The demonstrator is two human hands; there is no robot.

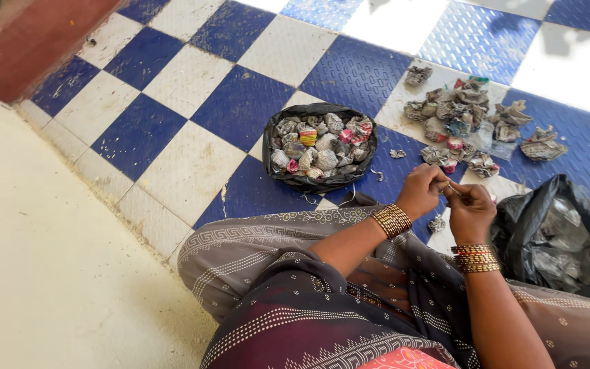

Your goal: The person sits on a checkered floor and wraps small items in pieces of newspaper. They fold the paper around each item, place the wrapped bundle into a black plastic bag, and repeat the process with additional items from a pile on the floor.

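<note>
Nearest to the camera were the person's knees, covered by a patterned grey and dark cloth (pixel 295 273). Above them the two hands met. The left hand (pixel 421 190) and the right hand (pixel 470 208) were both closed in a pinch, fingertips touching, on a small item between them (pixel 447 187). It was too small to tell what it was; it looked like a thin thread or a tiny paper twist. Both wrists carried gold bangles.

Just beside the right forearm lay a crumpled black plastic bag (pixel 561 239), mostly flat. One small paper packet (pixel 436 223) sat on the floor under the hands.

A little farther, in front of the left hand, stood an open black bag (pixel 319 145) filled almost to its rim with small crumpled newspaper packets. I judged that these were the finished ones, so a good part of the work seemed done. Beyond the right hand a loose pile of paper packets (pixel 469 119) was spread on the floor, and these seemed to be what was left.

The blue and white tiled floor (pixel 186 102) had much open room to the left and far side. A pale concrete ledge (pixel 29 260) bordered it at the left, and a red wall (pixel 29 41) closed the far corner.
</note>
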